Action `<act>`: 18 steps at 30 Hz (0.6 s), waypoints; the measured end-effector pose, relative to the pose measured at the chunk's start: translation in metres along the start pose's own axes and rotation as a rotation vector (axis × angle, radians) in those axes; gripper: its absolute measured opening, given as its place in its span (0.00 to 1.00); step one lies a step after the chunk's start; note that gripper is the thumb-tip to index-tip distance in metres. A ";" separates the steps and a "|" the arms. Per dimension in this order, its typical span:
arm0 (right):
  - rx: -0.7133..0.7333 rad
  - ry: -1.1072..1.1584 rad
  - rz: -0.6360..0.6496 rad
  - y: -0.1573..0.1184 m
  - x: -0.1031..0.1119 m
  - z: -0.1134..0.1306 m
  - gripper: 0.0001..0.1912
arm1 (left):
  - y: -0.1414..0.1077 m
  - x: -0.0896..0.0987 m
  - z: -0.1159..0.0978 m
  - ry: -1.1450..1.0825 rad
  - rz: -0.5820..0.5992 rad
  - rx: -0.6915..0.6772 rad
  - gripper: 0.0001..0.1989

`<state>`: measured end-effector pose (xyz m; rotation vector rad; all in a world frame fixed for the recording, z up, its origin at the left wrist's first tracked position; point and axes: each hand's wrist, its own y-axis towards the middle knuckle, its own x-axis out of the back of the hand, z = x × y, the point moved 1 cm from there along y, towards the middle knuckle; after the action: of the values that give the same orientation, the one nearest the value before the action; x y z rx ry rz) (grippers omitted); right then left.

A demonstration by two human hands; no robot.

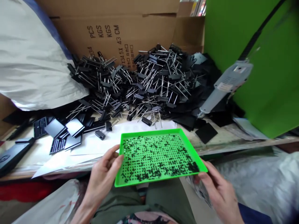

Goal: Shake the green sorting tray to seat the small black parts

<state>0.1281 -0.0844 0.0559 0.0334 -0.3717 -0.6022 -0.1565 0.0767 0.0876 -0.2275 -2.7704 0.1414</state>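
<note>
A bright green tray (188,141) with a grid of small holes is held between both hands at the table's front edge. Many tiny black pieces lie scattered in it, thickest toward its near right corner. My left hand (106,169) grips the tray's left side, thumb on the rim. At the near right corner, my right hand (218,186) is closed on the tray, its thumb at the rim and fingers partly beneath. Just beyond the tray lies a large heap of black parts with thin metal rods (151,74).
A grey electric screwdriver (225,85) hangs at the right before a green panel (261,62). Flat black plates (206,133) lie below it. Black panels (74,127) and white paper (93,143) are at the left. Cardboard (149,31) stands behind; a white bag (35,62) bulges upper left.
</note>
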 end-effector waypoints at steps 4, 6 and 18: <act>-0.059 -0.046 -0.035 0.004 0.007 0.000 0.20 | 0.002 -0.012 0.002 -0.008 0.042 -0.015 0.29; -0.088 -0.050 -0.041 0.004 0.007 0.000 0.20 | 0.005 -0.015 0.000 0.005 0.064 -0.013 0.29; -0.090 0.070 -0.039 -0.003 -0.006 0.015 0.20 | 0.003 0.009 -0.003 -0.212 0.043 0.183 0.34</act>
<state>0.1164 -0.0825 0.0679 -0.0246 -0.2760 -0.6539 -0.1627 0.0817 0.0931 -0.2361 -2.9387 0.4522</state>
